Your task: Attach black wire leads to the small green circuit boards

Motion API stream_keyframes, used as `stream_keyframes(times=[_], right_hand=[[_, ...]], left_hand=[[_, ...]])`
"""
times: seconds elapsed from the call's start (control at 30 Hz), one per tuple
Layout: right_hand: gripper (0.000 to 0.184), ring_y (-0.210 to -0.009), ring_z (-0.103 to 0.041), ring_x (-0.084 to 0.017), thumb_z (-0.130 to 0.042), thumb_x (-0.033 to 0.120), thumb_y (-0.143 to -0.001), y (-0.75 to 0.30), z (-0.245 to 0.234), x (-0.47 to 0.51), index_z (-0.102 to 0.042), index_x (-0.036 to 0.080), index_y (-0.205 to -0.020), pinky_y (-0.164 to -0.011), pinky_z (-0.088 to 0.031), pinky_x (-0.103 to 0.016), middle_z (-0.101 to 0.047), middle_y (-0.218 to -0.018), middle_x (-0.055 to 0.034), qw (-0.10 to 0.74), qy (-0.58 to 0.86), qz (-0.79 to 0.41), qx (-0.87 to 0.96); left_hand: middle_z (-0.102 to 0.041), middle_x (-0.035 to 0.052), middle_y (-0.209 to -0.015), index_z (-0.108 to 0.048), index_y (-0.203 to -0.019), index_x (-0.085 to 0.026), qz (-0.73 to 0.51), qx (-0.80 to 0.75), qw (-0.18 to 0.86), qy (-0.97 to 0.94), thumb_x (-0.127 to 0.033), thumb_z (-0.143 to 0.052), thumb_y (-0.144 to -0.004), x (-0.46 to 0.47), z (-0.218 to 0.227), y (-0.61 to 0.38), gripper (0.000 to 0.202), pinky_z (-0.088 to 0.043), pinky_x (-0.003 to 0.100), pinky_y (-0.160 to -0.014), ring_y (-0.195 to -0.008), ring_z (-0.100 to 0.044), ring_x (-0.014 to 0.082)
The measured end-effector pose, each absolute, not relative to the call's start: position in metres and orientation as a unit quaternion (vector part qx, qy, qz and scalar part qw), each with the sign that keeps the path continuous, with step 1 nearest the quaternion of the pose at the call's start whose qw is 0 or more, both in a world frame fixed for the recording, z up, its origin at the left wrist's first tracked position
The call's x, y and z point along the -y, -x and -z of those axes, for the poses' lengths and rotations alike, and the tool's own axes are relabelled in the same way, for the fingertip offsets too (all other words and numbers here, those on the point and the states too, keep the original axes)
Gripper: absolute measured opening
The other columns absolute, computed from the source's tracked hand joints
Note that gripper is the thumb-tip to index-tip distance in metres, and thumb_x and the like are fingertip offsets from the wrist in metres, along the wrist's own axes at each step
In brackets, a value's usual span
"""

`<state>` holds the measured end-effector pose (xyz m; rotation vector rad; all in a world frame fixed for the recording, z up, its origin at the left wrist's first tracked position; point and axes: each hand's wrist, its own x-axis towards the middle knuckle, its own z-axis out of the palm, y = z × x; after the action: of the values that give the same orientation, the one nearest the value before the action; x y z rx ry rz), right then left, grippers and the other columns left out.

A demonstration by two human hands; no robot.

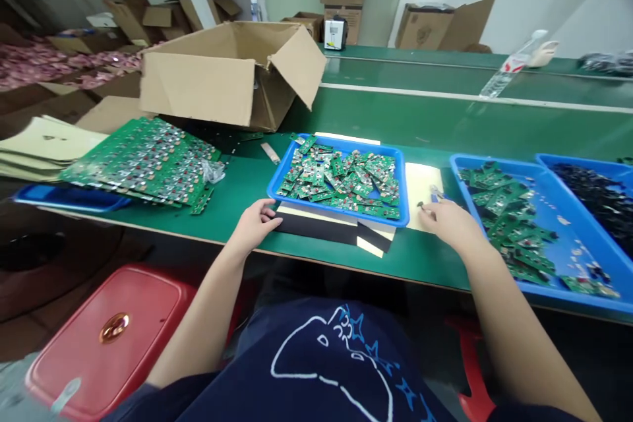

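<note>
A blue tray (406, 194) piled with small green circuit boards (341, 175) stands in front of me. My left hand (252, 227) is by its near left corner, fingers loosely curled and apart from the thumb, beside a black strip (316, 227) on the table. Right of the tray, my right hand (448, 219) rests over a pale yellow sheet (420, 181). Its thumb and finger pinch a small dark piece (420, 205), too small to name. Just beyond those fingers is a blue-handled tool (436, 194), apparently pliers, partly hidden by the hand.
Large circuit board panels (143, 161) are stacked at left, below an open cardboard box (198, 86). Another blue tray (544, 237) on the right holds boards; a further one (546, 161) holds black parts (598, 194). A water bottle (512, 66) stands behind. A red stool (113, 336) is below left.
</note>
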<state>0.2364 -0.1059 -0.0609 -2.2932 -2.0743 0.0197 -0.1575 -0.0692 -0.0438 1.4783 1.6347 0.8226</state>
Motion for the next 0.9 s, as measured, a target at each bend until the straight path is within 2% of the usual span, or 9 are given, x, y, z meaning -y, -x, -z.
stream_keyframes(times=[0.2, 0.3, 0.37, 0.5, 0.63, 0.73, 0.9], right_hand=[[0.033, -0.073, -0.06, -0.023, -0.048, 0.031, -0.081, -0.223, 0.077, 0.121, -0.067, 0.014, -0.103, -0.067, -0.048, -0.036, -0.062, -0.091, -0.0125, 0.244, 0.754, 0.058, 0.607], [0.029, -0.062, -0.056, -0.018, -0.047, 0.03, -0.083, -0.203, 0.069, 0.13, -0.065, 0.016, -0.101, -0.065, -0.05, -0.034, -0.06, -0.09, -0.0102, 0.362, 0.689, 0.026, 0.628], [0.026, -0.062, -0.057, -0.016, -0.047, 0.029, -0.084, -0.185, 0.062, 0.133, -0.065, 0.016, -0.099, -0.063, -0.051, -0.032, -0.06, -0.09, -0.0094, 0.396, 0.615, -0.044, 0.681], [0.023, -0.066, -0.06, -0.015, -0.048, 0.025, -0.086, -0.141, 0.052, 0.128, -0.065, 0.016, -0.1, -0.064, -0.052, -0.03, -0.061, -0.097, -0.0094, 0.351, 0.477, -0.165, 0.789], [0.022, -0.075, -0.062, -0.016, -0.051, 0.017, -0.085, -0.087, 0.05, 0.108, -0.065, 0.016, -0.103, -0.075, -0.051, -0.029, -0.063, -0.103, -0.0089, 0.276, 0.379, -0.181, 0.865], [0.024, -0.089, -0.062, -0.018, -0.051, 0.016, -0.086, -0.05, 0.051, 0.09, -0.064, 0.018, -0.107, -0.078, -0.049, -0.027, -0.062, -0.103, -0.0078, 0.234, 0.39, -0.161, 0.876], [0.022, -0.081, -0.062, -0.018, -0.046, 0.019, -0.091, -0.017, 0.052, 0.072, -0.066, 0.017, -0.1, -0.071, -0.048, -0.028, -0.06, -0.096, -0.0088, 0.238, 0.399, -0.158, 0.871]], left_hand=[[-0.058, -0.0035, -0.066, -0.054, -0.112, -0.009, -0.376, -0.626, 0.423, -0.537, -0.023, -0.068, -0.057, 0.078, 0.053, 0.156, 0.059, -0.044, 0.026, -0.06, -0.057, -0.055, 0.0116], [-0.057, -0.0049, -0.064, -0.053, -0.114, -0.008, -0.402, -0.61, 0.444, -0.518, -0.023, -0.068, -0.057, 0.083, 0.052, 0.152, 0.061, -0.044, 0.026, -0.059, -0.055, -0.054, 0.0104], [-0.056, -0.0051, -0.063, -0.054, -0.112, -0.007, -0.42, -0.601, 0.452, -0.508, -0.022, -0.068, -0.057, 0.086, 0.051, 0.149, 0.058, -0.043, 0.024, -0.059, -0.054, -0.053, 0.0095], [-0.057, -0.0044, -0.063, -0.057, -0.108, -0.007, -0.451, -0.591, 0.46, -0.486, -0.019, -0.067, -0.057, 0.09, 0.051, 0.142, 0.054, -0.041, 0.023, -0.057, -0.054, -0.052, 0.0084], [-0.062, -0.0004, -0.071, -0.058, -0.105, -0.009, -0.483, -0.586, 0.462, -0.458, -0.02, -0.069, -0.056, 0.093, 0.056, 0.138, 0.052, -0.045, 0.026, -0.065, -0.064, -0.059, 0.0114], [-0.063, 0.0006, -0.074, -0.06, -0.102, -0.011, -0.505, -0.583, 0.458, -0.443, -0.022, -0.072, -0.054, 0.095, 0.058, 0.135, 0.051, -0.047, 0.028, -0.071, -0.07, -0.061, 0.0135], [-0.065, 0.0005, -0.071, -0.06, -0.104, -0.011, -0.516, -0.581, 0.445, -0.446, -0.026, -0.073, -0.055, 0.1, 0.061, 0.132, 0.053, -0.049, 0.031, -0.075, -0.07, -0.063, 0.0146]])
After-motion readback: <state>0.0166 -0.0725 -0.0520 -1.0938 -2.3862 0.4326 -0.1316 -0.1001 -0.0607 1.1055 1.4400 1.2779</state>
